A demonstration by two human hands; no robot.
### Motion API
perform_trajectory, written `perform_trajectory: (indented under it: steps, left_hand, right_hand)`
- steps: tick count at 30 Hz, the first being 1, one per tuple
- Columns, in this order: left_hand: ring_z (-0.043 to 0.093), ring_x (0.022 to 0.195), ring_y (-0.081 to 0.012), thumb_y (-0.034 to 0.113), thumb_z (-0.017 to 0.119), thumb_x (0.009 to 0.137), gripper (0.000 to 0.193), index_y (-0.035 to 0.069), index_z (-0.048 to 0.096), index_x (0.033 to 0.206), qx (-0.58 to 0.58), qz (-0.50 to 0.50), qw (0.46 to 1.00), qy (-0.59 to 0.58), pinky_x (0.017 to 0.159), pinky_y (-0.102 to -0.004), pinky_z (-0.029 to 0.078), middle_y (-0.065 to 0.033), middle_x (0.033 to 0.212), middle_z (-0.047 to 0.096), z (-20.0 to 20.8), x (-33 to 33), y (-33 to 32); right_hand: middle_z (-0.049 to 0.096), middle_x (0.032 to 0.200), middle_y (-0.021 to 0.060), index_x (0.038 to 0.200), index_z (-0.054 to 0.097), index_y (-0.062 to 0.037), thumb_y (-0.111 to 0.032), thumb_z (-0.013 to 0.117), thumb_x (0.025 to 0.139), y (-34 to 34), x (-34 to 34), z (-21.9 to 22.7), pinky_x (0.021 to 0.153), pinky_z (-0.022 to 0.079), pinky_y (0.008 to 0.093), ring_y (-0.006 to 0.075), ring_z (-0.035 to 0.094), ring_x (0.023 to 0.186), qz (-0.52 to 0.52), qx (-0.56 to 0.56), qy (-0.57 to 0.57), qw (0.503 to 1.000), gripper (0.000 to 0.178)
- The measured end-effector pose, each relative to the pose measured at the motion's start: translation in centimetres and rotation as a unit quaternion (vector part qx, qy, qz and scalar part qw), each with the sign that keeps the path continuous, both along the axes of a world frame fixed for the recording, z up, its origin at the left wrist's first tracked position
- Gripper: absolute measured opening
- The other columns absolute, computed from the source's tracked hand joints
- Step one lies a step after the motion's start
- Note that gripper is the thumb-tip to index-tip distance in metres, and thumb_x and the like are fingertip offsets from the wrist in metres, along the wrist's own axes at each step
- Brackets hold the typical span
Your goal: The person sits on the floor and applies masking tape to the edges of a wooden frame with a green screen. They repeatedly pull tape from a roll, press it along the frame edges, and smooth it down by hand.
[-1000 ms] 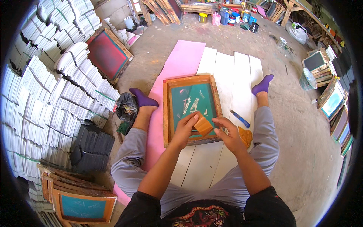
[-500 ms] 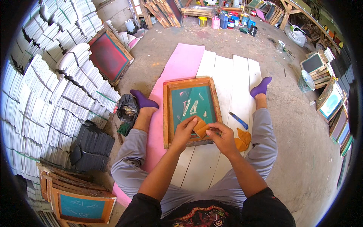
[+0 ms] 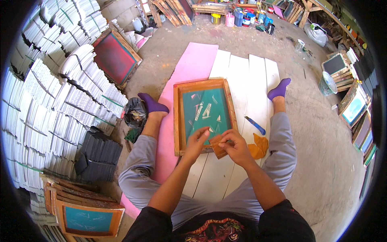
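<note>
In front of me a wooden-framed printing screen lies on white boards, its green mesh marked with several pale slivers and triangles. My right hand pinches a small folded brown sheet, glossy like tape or film, over the screen's near edge. To its left, my left hand is apart from the sheet, thumb and fingertips drawn together above the mesh. A tiny pale bit shows at those fingertips; whether it is held or part of the mesh pattern, I cannot tell. Right of the screen are a blue utility knife and crumpled orange-brown material.
A pink sheet and white boards lie beneath the screen, between my legs. Tall white stacks rise at left, near a black plastic bag. Paint containers stand far ahead; more framed screens lean at right.
My left hand has let go of the brown sheet, which earlier was between both hands. My right hand now holds it alone, tilted and slightly lower.
</note>
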State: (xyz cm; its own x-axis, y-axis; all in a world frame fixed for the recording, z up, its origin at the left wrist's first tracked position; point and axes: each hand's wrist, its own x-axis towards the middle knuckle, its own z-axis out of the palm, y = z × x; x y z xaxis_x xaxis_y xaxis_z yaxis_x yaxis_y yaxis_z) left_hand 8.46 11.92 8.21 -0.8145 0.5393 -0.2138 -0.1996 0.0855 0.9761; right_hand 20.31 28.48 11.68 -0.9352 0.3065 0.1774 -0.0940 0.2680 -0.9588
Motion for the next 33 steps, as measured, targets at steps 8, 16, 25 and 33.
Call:
perform_trajectory:
  steps: [8,16,25,33]
  left_hand:
    - [0.066,0.086,-0.034,0.015,0.079,0.079,0.022,0.009,0.079,0.101,-0.181,-0.14,0.921,0.316,0.077,-0.0432,0.052,-0.014,0.085,0.069,3.1,2.7,-2.2]
    - [0.072,0.079,-0.0248,0.014,0.077,0.086,0.021,0.001,0.078,0.102,-0.164,-0.069,0.975,0.134,0.073,-0.0346,0.054,-0.0174,0.089,0.076,1.3,5.3,-2.6]
    - [0.068,0.073,-0.0122,0.017,0.081,0.087,0.026,-0.006,0.078,0.097,-0.091,0.011,0.995,-0.049,0.069,-0.0274,0.053,-0.0114,0.084,0.077,-4.8,6.1,-5.1]
    - [0.066,0.07,-0.0121,0.019,0.082,0.087,0.026,-0.006,0.077,0.091,-0.094,-0.018,0.994,-0.057,0.068,-0.0273,0.053,-0.0074,0.076,0.072,-4.1,4.9,-5.4]
  right_hand:
    - [0.062,0.111,0.0125,0.096,0.066,-0.0013,-0.004,0.077,0.084,-1.2,0.2,-1.1,0.085,0.053,0.0364,0.0254,0.065,0.098,0.054,0.039,-0.076,0.995,0.016]
    - [0.062,0.118,0.0141,0.119,0.062,-0.0035,-0.028,0.089,0.077,-2.3,4.6,-4.4,0.092,0.054,0.0395,0.0293,0.065,0.106,0.029,0.005,-0.098,0.995,0.056]
    - [0.068,0.115,0.0188,0.123,0.063,-0.0039,-0.031,0.087,0.075,-1.4,5.9,-7.5,0.092,0.054,0.0449,0.0377,0.066,0.106,0.086,0.177,-0.061,0.978,0.06]
    - [0.067,0.105,0.0163,0.117,0.065,-0.0023,-0.025,0.089,0.072,-0.1,3.6,-6.4,0.084,0.055,0.0404,0.0341,0.067,0.096,0.125,0.181,-0.052,0.974,0.056]
